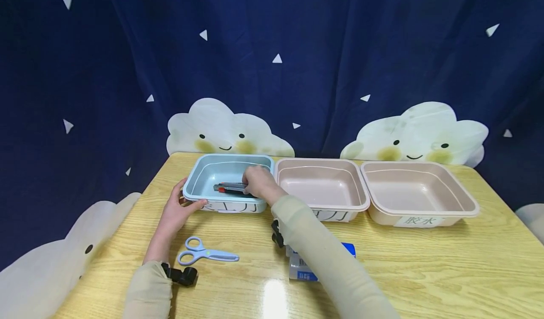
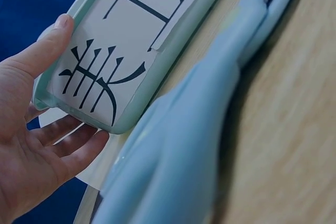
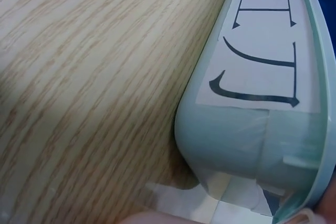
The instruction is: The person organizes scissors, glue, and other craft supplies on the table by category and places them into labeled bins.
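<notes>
Inside the light blue plastic bin [image 1: 229, 158], my right hand [image 1: 258, 181] reaches down from the right and pinches utility knives [image 1: 229, 187], grey and black with red-orange ends. The hand covers their right ends. At the bin's front left corner, my left hand [image 1: 178, 205] holds the rim, with the thumb [image 2: 63, 24] over the front edge and the other fingers [image 2: 89, 148] around the side. A paper label [image 2: 115, 72] with black characters is on the bin's front wall. The right wrist view shows this bin's outer wall [image 3: 236, 140] but hides the right hand's grasp.
Two beige bins, a middle one [image 1: 323, 162] and a right one [image 1: 418, 165], stand in line beside the blue bin. Light blue scissors [image 1: 208, 253] lie near the left forearm. White-and-blue items [image 1: 302, 269] lie partly under the right sleeve. A dark blue curtain [image 1: 272, 88] hangs behind.
</notes>
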Demonstrator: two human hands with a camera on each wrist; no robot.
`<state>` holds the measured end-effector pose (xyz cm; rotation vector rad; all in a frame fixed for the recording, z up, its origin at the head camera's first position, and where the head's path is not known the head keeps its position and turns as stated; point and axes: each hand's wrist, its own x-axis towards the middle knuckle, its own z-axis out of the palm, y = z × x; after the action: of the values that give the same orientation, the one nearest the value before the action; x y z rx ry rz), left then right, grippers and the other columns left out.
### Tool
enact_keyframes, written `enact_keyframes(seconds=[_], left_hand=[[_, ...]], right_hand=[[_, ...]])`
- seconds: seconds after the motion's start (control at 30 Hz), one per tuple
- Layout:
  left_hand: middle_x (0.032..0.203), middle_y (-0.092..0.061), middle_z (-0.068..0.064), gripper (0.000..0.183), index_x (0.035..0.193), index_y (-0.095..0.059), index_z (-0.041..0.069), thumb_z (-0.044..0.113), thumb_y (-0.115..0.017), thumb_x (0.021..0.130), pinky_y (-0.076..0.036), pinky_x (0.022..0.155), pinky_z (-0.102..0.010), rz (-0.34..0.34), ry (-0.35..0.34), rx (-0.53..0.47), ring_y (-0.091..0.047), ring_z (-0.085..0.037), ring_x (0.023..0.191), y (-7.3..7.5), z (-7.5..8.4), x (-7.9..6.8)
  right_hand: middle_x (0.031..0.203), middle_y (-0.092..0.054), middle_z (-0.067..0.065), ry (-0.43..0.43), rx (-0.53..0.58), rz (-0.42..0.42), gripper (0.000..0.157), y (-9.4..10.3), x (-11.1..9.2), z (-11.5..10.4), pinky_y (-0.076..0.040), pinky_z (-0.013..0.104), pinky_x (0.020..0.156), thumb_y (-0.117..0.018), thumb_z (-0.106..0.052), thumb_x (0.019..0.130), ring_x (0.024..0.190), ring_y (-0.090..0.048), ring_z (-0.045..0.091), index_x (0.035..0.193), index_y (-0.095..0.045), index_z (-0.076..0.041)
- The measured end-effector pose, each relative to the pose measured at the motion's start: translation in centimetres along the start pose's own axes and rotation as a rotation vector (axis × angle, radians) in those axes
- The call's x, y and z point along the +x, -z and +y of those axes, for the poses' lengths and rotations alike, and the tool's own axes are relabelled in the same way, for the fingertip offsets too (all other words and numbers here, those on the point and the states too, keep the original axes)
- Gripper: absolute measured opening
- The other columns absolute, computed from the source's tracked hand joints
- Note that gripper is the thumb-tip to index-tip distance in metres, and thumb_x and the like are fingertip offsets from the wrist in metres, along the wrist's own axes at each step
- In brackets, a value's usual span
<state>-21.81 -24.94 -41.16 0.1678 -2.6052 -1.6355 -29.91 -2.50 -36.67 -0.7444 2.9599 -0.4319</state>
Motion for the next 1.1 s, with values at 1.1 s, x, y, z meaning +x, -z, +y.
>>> enact_keyframes(seconds=[1.1], left_hand=[[0.144, -0.028, -0.013, 0.092, 0.147, -0.011, 0.022, 0.029, -0.072, 0.078, -0.035, 0.09, -0.035, 0.0, 0.0, -0.022, -0.038, -0.031, 0.12, -0.2, -0.4, 0.2]], right_hand=[[0.088, -0.068, -0.002, 0.119, 0.079, 0.112, 0.014, 0.1, -1.7, -0.5, -0.048, 0.026, 0.074, -0.06, -0.015, 0.086, 0.079, -0.061, 0.011, 0.095, -0.071, -0.011]])
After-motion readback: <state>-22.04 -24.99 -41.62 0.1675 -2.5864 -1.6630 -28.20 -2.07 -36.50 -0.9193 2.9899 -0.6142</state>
